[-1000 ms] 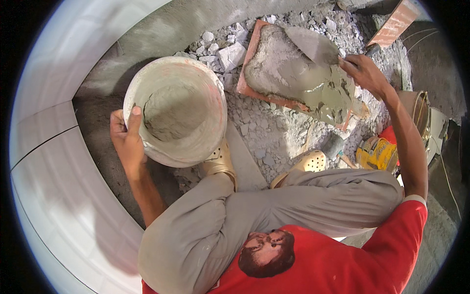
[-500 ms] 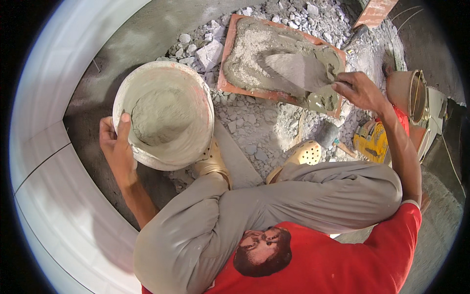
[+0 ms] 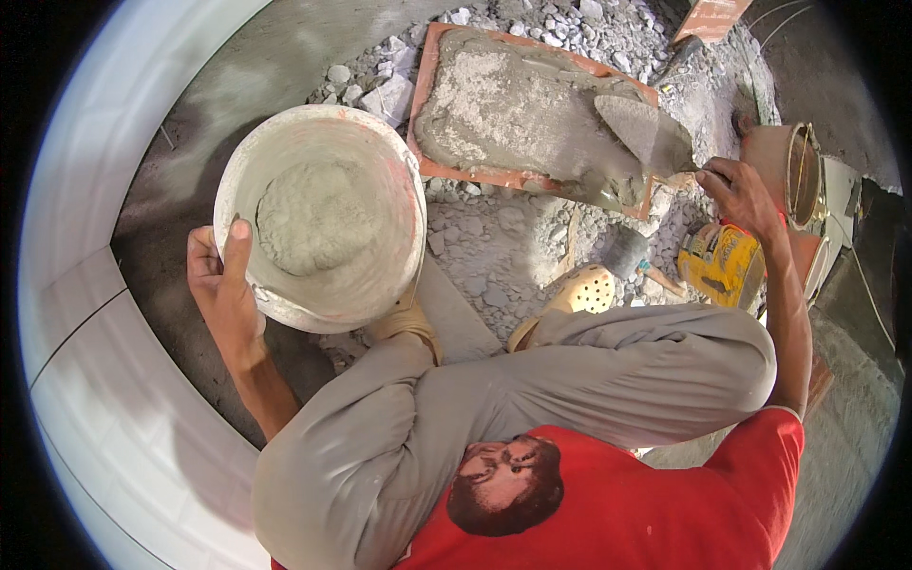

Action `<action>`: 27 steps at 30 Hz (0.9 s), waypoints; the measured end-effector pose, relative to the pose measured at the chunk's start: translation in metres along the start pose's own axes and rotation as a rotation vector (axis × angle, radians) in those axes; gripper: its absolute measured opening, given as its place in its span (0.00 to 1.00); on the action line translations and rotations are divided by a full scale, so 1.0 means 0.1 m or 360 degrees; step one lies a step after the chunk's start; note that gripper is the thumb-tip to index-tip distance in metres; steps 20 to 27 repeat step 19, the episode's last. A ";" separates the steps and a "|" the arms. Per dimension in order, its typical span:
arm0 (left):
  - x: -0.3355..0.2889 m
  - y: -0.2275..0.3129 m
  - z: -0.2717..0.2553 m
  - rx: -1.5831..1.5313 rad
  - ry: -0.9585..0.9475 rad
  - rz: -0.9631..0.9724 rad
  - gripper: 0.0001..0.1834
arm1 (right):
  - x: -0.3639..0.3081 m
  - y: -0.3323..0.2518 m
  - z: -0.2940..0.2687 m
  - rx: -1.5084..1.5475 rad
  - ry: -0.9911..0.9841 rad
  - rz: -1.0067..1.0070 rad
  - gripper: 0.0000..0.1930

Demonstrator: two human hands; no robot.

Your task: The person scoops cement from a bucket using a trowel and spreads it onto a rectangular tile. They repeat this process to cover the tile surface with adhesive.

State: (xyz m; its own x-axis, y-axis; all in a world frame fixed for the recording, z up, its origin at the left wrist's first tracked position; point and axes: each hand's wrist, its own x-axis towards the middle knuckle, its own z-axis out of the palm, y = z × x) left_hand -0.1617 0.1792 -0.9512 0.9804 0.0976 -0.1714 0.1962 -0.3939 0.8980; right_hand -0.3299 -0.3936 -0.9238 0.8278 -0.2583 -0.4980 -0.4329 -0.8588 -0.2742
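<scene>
My left hand (image 3: 225, 285) grips the rim of a white bucket (image 3: 399, 214), thumb inside and fingers outside. Grey dry cement powder (image 3: 323, 218) lies in the bucket, which tips toward me. At the upper right, my right hand (image 3: 746, 199) is closed round the handle of a trowel (image 3: 646, 131); the handle is mostly hidden by the fingers. The trowel's blade lies over the right end of a reddish tile (image 3: 425, 84). Wet grey mortar (image 3: 513, 109) is spread thickly across that tile, with a paler, drier patch on its left part.
Broken rubble (image 3: 389, 100) surrounds the tile. Near my right shoe (image 3: 584, 290) lie a mallet (image 3: 627, 252) and a yellow container (image 3: 719, 266). A brownish bucket (image 3: 784, 166) stands at the far right. White curved panels (image 3: 142, 380) run along the left.
My right hand has drawn the trowel rightward, from the middle of the mortar to the tile's right end. The mortar's hollow is smoothed over. My left hand keeps its hold on the bucket.
</scene>
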 end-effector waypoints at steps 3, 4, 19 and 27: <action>-0.02 -0.04 0.08 -0.0102 -0.0030 0.0125 0.14 | -0.05 0.08 -0.03 -0.0056 -0.0016 -0.0027 0.18; -0.02 -0.05 0.09 -0.0096 -0.0020 0.0103 0.14 | -0.05 0.10 -0.04 -0.0077 -0.0023 -0.0050 0.18; 0.00 -0.12 0.07 -0.0013 0.0006 0.0099 0.14 | 0.21 -0.10 -0.02 -0.0666 -0.0180 -0.0187 0.15; 0.00 -0.12 0.07 -0.0013 0.0006 0.0099 0.14 | 0.21 -0.10 -0.02 -0.0666 -0.0180 -0.0187 0.15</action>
